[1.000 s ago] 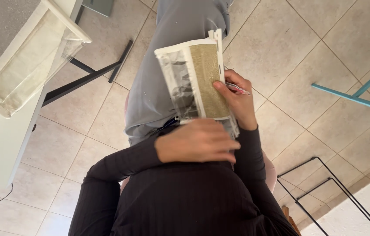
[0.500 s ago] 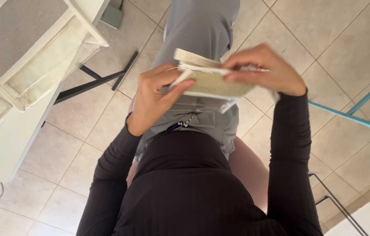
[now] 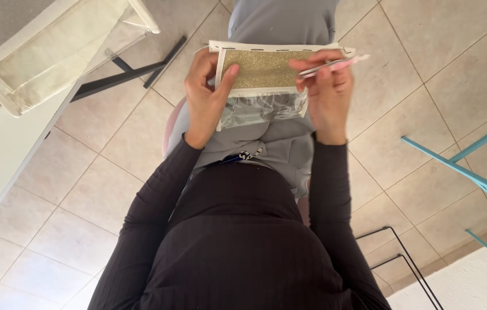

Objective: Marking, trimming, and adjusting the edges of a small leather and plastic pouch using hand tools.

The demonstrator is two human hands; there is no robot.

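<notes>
I see my left hand (image 3: 206, 97) gripping the left edge of a flat pouch (image 3: 263, 80), thumb pressed on its gold glitter panel (image 3: 258, 70). My right hand (image 3: 326, 95) clasps the pouch's right edge, and a thin pink tool (image 3: 335, 64) is pinched in its fingers. The pouch has white stitched borders and a clear plastic strip (image 3: 260, 109) below; it hangs above my grey-trousered lap (image 3: 266, 143), over a tiled floor (image 3: 427, 86). A white bench (image 3: 2, 155) stands to the left.

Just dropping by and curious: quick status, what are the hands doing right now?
Left hand grips the gold glitter pouch by its left edge. Right hand holds its right edge plus a thin pink tool. Pouch flat over the lap, nothing blocking.
</notes>
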